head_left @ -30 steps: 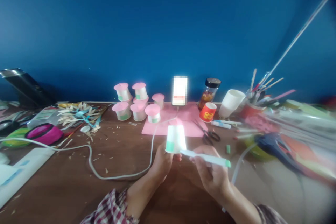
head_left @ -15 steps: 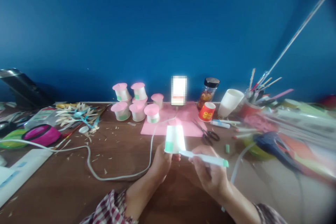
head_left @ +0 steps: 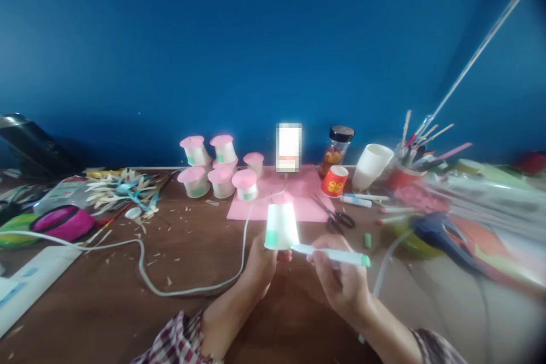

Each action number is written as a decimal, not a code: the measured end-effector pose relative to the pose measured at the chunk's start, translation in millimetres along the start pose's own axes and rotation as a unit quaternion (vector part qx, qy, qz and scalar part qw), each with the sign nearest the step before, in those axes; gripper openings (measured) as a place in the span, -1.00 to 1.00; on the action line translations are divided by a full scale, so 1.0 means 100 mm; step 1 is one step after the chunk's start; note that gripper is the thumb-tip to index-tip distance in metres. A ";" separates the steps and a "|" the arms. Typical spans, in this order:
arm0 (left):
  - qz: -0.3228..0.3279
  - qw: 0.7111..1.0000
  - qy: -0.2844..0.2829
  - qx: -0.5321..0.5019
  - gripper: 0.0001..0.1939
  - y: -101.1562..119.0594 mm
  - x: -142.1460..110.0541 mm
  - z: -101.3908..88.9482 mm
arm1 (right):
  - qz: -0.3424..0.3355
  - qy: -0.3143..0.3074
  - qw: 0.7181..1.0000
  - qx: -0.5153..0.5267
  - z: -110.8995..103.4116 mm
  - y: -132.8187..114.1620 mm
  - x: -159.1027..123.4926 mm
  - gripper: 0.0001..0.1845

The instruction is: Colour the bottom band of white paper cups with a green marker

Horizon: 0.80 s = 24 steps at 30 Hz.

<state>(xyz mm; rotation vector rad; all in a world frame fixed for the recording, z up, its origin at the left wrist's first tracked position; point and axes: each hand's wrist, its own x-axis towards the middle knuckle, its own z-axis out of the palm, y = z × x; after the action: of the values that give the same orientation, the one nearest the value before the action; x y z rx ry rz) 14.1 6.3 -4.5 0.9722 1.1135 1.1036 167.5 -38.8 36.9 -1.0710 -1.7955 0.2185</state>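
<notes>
A white paper cup (head_left: pixel 281 224), upside down with a green patch on its lower left side, is held up in the middle by my left hand (head_left: pixel 263 266). The fingers wrap behind and under it. My right hand (head_left: pixel 341 276) grips a white felt-tip pen (head_left: pixel 336 255) with a green end. The pen's tip meets the cup low on its right side. A small green pen cap (head_left: pixel 367 240) lies on the table to the right of my right hand.
Several small cups with pink paper tops (head_left: pixel 222 180) stand at the back left. Pink paper (head_left: pixel 239 211), scissors (head_left: pixel 341 217), a red cup (head_left: pixel 335 181) and a lidded jar (head_left: pixel 335 151) lie or stand beyond my hands. A white cable (head_left: pixel 187 291) crosses the left side.
The view has shifted very slightly, so everything sits a little further left. Both hands keep their hold, with the pen tip still at the cup's lower edge.
</notes>
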 end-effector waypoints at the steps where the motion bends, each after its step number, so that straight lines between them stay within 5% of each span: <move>1: -0.003 1.000 0.001 -0.002 -0.88 0.00 0.00 0.00 | 0.000 0.005 1.000 0.001 0.00 0.00 0.00 -0.91; 24: -0.043 0.998 0.011 -0.043 -0.88 -0.04 0.03 0.00 | 0.027 0.031 0.998 0.047 0.04 0.05 0.00 -0.90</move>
<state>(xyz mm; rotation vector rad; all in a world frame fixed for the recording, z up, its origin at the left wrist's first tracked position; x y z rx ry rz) 14.7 8.2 -9.1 0.8400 1.1064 1.0849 167.0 -35.2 32.4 -1.0494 -1.6848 0.2971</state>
